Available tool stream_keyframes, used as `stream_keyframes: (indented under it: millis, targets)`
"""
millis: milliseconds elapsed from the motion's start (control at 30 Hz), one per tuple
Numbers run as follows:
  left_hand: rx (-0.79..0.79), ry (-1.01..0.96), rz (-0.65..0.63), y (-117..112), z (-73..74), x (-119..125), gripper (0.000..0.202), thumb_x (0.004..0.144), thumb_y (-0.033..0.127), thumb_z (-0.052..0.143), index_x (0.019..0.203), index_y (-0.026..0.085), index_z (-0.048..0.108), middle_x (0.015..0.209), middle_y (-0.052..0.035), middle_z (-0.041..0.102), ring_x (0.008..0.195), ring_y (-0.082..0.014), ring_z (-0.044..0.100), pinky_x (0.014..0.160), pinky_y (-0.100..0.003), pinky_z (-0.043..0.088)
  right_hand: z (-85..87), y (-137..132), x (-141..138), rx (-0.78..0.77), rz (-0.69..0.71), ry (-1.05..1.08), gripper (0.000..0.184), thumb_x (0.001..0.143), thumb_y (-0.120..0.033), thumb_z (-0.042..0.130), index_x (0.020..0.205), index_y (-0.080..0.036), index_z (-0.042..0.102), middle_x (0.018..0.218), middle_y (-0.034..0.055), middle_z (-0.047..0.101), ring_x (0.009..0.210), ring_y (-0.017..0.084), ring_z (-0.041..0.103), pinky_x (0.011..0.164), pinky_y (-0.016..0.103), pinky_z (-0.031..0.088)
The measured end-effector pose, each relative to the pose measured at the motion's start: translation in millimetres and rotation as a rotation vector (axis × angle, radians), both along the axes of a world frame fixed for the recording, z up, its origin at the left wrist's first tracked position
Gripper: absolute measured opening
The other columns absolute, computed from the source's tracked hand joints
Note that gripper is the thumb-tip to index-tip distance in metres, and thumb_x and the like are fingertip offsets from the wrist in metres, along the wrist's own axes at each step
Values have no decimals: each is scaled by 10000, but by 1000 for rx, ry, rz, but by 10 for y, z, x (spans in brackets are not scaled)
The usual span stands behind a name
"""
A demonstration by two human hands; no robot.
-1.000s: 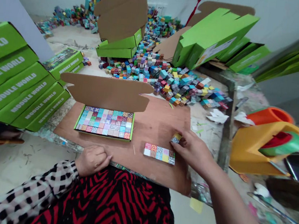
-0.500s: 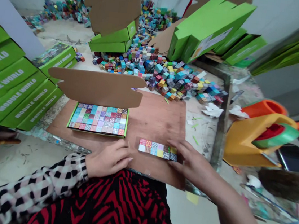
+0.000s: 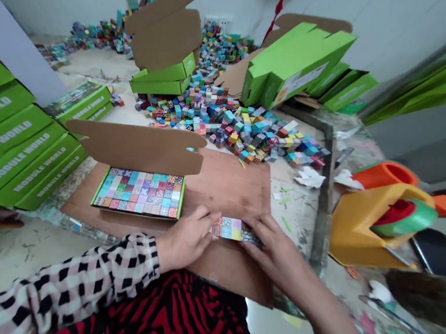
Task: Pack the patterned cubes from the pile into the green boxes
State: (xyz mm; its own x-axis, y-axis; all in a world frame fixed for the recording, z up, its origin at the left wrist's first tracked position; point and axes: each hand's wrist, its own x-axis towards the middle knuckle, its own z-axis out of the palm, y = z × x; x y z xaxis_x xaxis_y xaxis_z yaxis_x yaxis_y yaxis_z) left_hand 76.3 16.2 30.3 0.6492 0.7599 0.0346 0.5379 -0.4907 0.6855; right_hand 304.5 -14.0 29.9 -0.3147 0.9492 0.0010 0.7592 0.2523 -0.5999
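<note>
Wooden board (image 3: 229, 184) under open green box (image 3: 136, 214)

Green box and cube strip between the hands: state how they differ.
The green box holds many rows of cubes, the strip far fewer. The box walls its cubes in; the strip lies bare on the board, between left hand and right hand. Both show patterned, multicoloured cube faces.

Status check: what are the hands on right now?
Left hand at one end of row of patterned cubes. Right hand over other end. Row on brown board. Filled green box just beyond left hand.
</note>
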Motion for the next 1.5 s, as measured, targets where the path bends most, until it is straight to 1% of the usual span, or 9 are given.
stream_keyframes:
  millis: [233,433,533,600,733,833,1000,1200,1500]
  targets:
    - [-45,159,53,14,3,92,360,919,174,409,1271,119,456,1158,-128,510,995,-236,607,913,-423,517,32,266,18,-147,122,-52,319,810,-180,558,1127,-189,586,1120,111,535,1072,248,535,945,408,450]
    - [11,280,58,-67,8,83,596,899,191,473,1444,176,232,1360,-177,414,1063,-270,611,894,-430,540,166,463,162,-324,109,-123,578,742,-392,675,1260,-169,549,1210,147,532,1087,288,544,931,405,453]
    - [110,301,15,-111,-8,38,684,863,150,515,1461,177,185,1460,-217,316,1188,-311,546,945,-457,514,223,783,349,-209,-4,-118,541,812,-501,572,1249,-183,564,1104,131,594,942,265,589,843,391,478]
    - [191,324,-23,-144,-36,-6,669,862,135,507,1456,174,201,1475,-239,302,1202,-327,536,947,-480,510,231,1056,457,-81,-186,-92,520,844,-496,519,1263,-189,551,1085,125,591,855,243,592,816,393,479]
    - [294,329,-82,-197,-71,-112,584,892,137,462,1436,178,252,1474,-255,317,1200,-333,539,901,-495,533,247,1581,519,87,-538,-122,779,737,-495,660,1408,-196,401,1174,144,482,941,277,574,892,434,443]
    - [340,269,-144,-203,-64,-212,576,899,134,452,1439,147,252,1458,-269,337,1240,-327,506,918,-476,525,284,1882,429,139,-563,-211,958,631,-511,758,1448,-245,333,1284,164,373,1154,371,460,940,472,401]
    - [389,208,-259,-200,-95,-465,558,900,119,437,1438,153,292,1418,-233,414,1251,-281,498,931,-409,521,289,2226,210,82,-504,-320,960,611,-572,758,1434,-310,338,1362,159,318,1234,436,363,939,521,378]
    - [455,173,-298,-203,-147,-745,503,898,119,390,1394,196,370,1322,-164,549,1128,-235,584,858,-384,552,194,2294,108,130,-483,-305,832,711,-495,693,1435,-305,330,1413,152,315,1191,384,432,916,497,399]
    - [501,52,-278,-204,-186,-888,385,929,167,393,1300,175,491,1147,-130,647,940,-209,625,753,-361,559,118,1960,-38,246,-297,-324,637,823,-394,573,1422,-300,379,1372,138,363,1107,359,461,875,480,435]
